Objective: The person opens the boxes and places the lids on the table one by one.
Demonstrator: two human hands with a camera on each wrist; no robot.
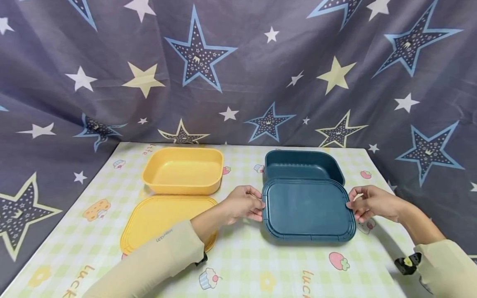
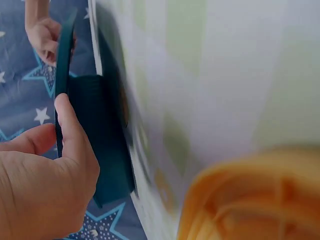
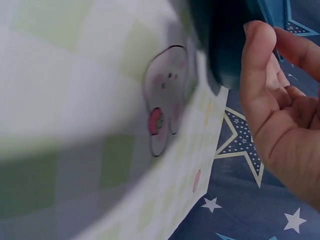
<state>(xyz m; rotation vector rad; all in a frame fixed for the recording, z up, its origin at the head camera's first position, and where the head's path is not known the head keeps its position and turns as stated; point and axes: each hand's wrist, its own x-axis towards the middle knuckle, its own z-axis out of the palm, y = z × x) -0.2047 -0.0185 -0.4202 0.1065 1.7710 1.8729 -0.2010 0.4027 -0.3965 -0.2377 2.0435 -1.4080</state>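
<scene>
A dark blue lid [image 1: 308,209] is held level above the table, its far edge overlapping the near side of a matching blue lunch box [image 1: 302,163]. My left hand [image 1: 244,203] pinches the lid's left short edge between thumb and fingers. On the opposite short edge, my right hand [image 1: 374,203] pinches it the same way. The left wrist view shows the lid [image 2: 64,65] edge-on, apart from the tabletop, with the box [image 2: 100,140] beyond it. In the right wrist view, thumb and fingers of the right hand [image 3: 285,105] grip the lid's rim.
An open yellow lunch box [image 1: 182,169] stands at the back left. Its yellow lid [image 1: 160,219] lies flat before it, partly under my left forearm. A checked, printed cloth [image 1: 238,265] covers the table. Behind hangs a star-patterned curtain [image 1: 238,62].
</scene>
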